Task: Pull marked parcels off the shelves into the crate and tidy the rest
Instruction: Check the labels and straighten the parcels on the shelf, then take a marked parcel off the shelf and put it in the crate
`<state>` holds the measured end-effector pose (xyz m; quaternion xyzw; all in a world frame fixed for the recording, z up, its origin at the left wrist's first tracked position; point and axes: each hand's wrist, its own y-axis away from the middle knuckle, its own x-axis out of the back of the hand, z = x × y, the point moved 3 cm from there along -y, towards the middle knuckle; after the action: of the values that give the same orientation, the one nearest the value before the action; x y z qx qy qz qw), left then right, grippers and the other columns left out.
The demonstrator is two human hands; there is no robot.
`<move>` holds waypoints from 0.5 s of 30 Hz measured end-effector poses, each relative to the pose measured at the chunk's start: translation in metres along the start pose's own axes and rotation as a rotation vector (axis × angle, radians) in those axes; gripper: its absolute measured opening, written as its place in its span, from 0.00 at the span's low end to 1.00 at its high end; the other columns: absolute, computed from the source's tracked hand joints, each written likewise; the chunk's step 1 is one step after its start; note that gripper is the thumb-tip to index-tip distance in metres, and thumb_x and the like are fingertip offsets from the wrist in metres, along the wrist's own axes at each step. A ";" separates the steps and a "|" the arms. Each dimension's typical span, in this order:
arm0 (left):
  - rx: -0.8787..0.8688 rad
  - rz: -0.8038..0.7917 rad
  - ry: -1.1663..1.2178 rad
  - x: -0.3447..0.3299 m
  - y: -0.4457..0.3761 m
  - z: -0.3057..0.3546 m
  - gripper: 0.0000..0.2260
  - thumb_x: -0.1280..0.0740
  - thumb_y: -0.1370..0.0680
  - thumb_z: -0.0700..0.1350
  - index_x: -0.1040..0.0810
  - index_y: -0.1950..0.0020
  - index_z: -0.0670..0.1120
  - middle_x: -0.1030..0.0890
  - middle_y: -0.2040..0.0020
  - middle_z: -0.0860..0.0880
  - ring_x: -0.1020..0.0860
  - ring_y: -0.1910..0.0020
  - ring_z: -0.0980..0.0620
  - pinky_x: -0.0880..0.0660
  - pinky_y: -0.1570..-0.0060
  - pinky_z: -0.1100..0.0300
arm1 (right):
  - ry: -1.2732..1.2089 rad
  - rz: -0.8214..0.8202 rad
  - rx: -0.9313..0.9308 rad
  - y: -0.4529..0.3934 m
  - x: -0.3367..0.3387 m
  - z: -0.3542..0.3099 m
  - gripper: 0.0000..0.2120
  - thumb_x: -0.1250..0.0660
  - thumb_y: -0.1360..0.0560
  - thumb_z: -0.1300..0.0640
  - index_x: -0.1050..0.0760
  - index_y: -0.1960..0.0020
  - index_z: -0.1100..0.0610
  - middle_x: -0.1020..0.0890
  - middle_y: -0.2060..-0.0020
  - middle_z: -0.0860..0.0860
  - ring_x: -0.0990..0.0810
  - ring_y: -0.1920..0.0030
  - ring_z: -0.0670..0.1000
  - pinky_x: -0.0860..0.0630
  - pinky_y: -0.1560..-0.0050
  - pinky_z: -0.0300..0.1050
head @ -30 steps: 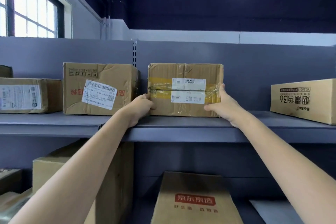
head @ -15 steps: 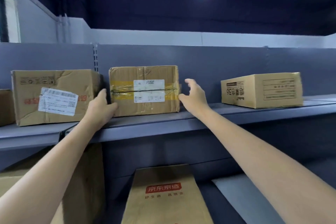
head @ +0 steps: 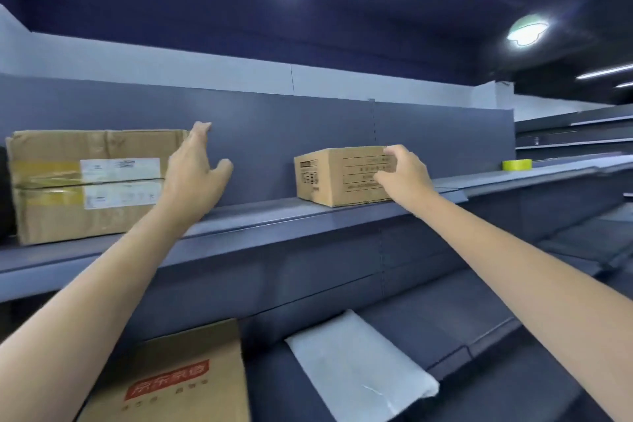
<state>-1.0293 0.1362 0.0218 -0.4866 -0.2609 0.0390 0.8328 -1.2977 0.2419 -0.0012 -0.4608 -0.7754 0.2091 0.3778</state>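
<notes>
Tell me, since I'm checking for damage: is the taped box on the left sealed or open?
Sealed: the taped box shows tape and labels across its closed seam.

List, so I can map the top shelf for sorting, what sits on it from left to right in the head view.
Taped box → left hand → small printed box → right hand → yellow tape roll.

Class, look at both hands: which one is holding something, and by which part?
The right hand grips the small printed box at its right end. The left hand is open beside the taped box.
</notes>
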 end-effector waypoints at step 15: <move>0.376 -0.361 0.151 -0.157 0.011 0.062 0.15 0.40 0.23 0.42 0.44 0.63 0.56 0.35 0.61 0.55 0.29 0.54 0.47 0.35 0.66 0.61 | -0.211 -0.095 -0.173 -0.049 -0.020 0.103 0.36 0.34 0.26 0.62 0.51 0.26 0.60 0.42 0.27 0.56 0.37 0.31 0.55 0.38 0.48 0.40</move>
<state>-1.1913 0.1409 -0.0252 -0.2706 -0.2687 -0.0990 0.9191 -1.3995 0.2029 -0.0403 -0.4297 -0.8470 0.1706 0.2625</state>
